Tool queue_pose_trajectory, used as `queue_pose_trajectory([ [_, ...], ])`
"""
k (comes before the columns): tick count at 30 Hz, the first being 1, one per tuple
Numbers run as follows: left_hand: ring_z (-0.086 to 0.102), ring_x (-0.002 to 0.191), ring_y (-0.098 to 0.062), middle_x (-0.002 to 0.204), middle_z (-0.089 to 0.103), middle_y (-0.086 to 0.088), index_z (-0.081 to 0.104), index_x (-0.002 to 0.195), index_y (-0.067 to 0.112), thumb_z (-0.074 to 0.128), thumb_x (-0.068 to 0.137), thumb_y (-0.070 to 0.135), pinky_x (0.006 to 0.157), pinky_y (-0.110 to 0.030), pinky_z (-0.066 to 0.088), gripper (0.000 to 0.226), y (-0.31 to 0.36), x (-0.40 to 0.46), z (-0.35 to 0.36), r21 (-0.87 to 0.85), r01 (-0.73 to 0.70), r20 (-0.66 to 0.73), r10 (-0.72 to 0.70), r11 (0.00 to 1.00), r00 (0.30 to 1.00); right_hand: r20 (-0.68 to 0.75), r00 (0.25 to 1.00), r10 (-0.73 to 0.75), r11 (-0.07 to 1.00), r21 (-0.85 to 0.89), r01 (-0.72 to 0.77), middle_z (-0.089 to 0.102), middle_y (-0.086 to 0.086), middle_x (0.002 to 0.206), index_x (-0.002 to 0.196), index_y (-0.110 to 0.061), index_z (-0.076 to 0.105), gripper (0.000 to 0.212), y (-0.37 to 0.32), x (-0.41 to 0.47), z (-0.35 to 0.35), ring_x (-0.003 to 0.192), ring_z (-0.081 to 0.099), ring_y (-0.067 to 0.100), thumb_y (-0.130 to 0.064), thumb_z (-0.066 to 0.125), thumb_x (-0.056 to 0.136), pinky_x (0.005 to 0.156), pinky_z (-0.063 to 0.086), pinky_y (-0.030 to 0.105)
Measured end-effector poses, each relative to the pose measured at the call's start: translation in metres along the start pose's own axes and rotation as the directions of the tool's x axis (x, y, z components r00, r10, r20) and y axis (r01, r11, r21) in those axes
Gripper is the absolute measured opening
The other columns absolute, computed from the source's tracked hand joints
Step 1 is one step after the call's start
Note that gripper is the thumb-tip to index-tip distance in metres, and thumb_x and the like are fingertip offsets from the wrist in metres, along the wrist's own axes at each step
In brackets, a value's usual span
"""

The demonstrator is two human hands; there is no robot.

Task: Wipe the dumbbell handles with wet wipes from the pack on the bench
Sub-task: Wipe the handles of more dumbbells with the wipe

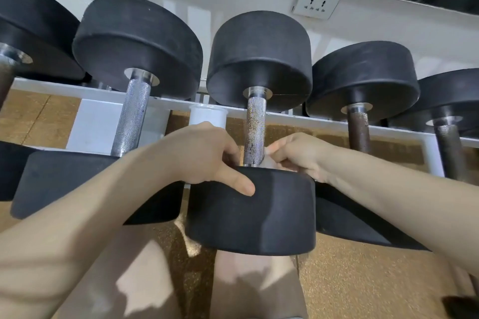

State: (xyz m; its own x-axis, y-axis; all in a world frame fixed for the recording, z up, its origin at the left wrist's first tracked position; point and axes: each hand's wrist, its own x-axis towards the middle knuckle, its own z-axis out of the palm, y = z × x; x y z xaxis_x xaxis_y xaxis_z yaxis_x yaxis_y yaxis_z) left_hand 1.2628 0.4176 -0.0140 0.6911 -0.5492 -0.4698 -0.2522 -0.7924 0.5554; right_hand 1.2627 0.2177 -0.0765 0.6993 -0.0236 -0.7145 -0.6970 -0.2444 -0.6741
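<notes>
Pinching wet wipe (pixel 269 160) against handle (pixel 255 129): right grip (pixel 298 156); left grip (pixel 207 155) clasping dumbbell head (pixel 259 215).

Open gaps flank the rusty handle (pixel 255 130) at 3 and 9 o'clock; black heads (pixel 259 65) block 12 and 6.
</notes>
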Motion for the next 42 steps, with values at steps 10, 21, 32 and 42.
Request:
queue_pose_trajectory([
  [10,0.06,0.086,-0.011,0.087,0.066,0.009,0.071,0.096,0.029,0.072,0.056,0.063,0.081,-0.034,0.05,0.052,0.001,0.003,-0.002,0.008,0.011,0.054,-0.011,1.0,0.998,-0.296,0.928,-0.225,0.96,0.094,0.263,0.053,0.008,0.044,0.057,0.002,0.054,0.03,-0.049,0.032,0.005,0.044,0.047,0.017,0.022,0.033,0.068,0.049,0.04,0.022],
  [21,0.055,0.093,-0.014,0.099,0.058,0.009,0.062,0.11,0.027,0.068,0.065,0.062,0.08,-0.031,0.045,0.057,0.003,-0.006,-0.002,-0.069,0.071,0.153,-0.06,0.995,0.986,0.129,0.979,0.157,0.741,-0.671,-0.031,0.044,-0.005,0.065,0.062,-0.023,0.043,0.035,-0.025,0.0,0.01,0.057,0.04,0.007,-0.001,0.051,0.087,0.05,0.032,0.012],
  [32,0.054,0.095,0.003,0.099,0.06,0.021,0.066,0.102,0.029,0.066,0.078,0.047,0.081,-0.005,0.036,0.03,-0.012,-0.009,-0.001,-0.299,0.066,0.093,-0.04,0.952,0.995,-0.049,0.998,-0.026,0.744,0.666,0.052,0.059,-0.006,0.05,0.077,-0.009,0.057,0.048,-0.037,0.041,0.011,0.039,0.051,0.002,0.017,0.019,0.09,0.039,0.04,0.012],
  [42,0.052,0.1,-0.002,0.105,0.06,0.013,0.064,0.109,0.022,0.066,0.078,0.041,0.078,-0.001,0.033,0.036,-0.013,-0.005,-0.001,-0.3,0.089,0.138,-0.049,0.95,0.989,0.163,0.986,0.044,0.991,-0.136,-0.021,0.05,-0.003,0.037,0.055,-0.008,0.052,0.04,0.008,0.014,-0.006,0.037,0.045,0.006,0.024,0.038,0.074,0.051,0.038,0.018],
])
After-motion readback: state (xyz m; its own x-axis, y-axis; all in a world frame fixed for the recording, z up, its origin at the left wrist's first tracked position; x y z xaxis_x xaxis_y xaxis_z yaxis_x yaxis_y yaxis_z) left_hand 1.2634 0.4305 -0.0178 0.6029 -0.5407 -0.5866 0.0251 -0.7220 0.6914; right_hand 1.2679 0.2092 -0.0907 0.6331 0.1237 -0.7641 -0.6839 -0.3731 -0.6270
